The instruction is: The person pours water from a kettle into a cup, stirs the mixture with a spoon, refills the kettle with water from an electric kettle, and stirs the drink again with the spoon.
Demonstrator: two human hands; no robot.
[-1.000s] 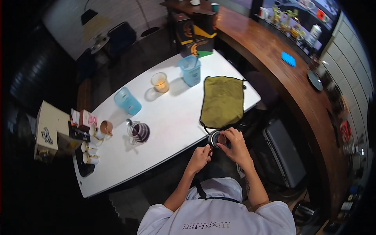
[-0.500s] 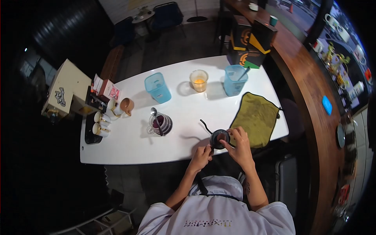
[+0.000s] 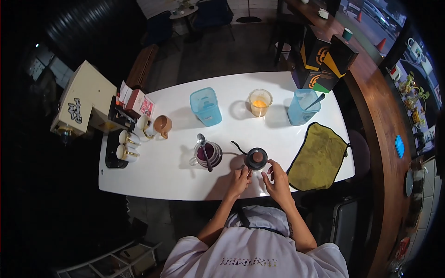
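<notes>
A small black gooseneck kettle (image 3: 263,160) stands over the near part of the white table, its thin curved spout pointing away to the left. Its lid has a brown knob (image 3: 257,158). My left hand (image 3: 239,181) is closed around the handle on the near side. Just right of the kettle, my right hand (image 3: 276,181) has its fingers apart, the index fingertip close to the rim; whether it touches is unclear. To the left, a ribbed glass server (image 3: 216,153) holds dark purple liquid, with a spoon (image 3: 204,147) lying across its top.
A green cloth (image 3: 319,157) lies to the right. Farther back are a blue container (image 3: 205,107), a clear cup with something orange (image 3: 260,103) and a second blue container (image 3: 302,109). Several mugs (image 3: 127,153), a brown cup (image 3: 162,125) and a cream machine (image 3: 87,95) stand left. Black boxes (image 3: 317,60) are stacked behind.
My right hand has come off the lid and moved to the kettle's right side; the brown knob now shows. My left hand keeps its hold. The camera view has shifted.
</notes>
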